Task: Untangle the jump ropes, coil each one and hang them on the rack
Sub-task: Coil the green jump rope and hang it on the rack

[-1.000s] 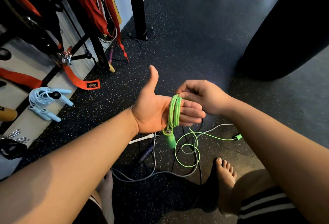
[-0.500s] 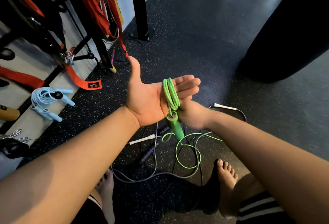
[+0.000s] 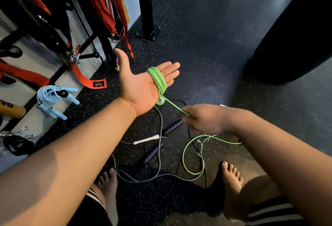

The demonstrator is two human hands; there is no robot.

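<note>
My left hand [image 3: 142, 84] is held out flat, palm up, fingers straight. Several turns of the green jump rope [image 3: 158, 80] are wound around its fingers, and the rope's green handle end hangs at the heel of the palm. My right hand [image 3: 203, 119], lower and to the right, pinches the taut green strand coming off the coil. The loose rest of the green rope [image 3: 192, 154] loops on the floor below. A grey rope with a white handle [image 3: 146, 140] and a black rope with purple-black handles [image 3: 172, 127] lie tangled on the floor between my feet.
A coiled light-blue jump rope [image 3: 53, 98] hangs on a rack peg at the left. Orange straps [image 3: 86, 80] and black rack bars fill the upper left. A black post [image 3: 145, 6] stands behind, and a large dark bag [image 3: 296, 28] at the right. My bare feet stand by the ropes.
My right hand came out from under my left hand and pulled the green strand down and to the right. My left hand turned flatter, fingers pointing further away.
</note>
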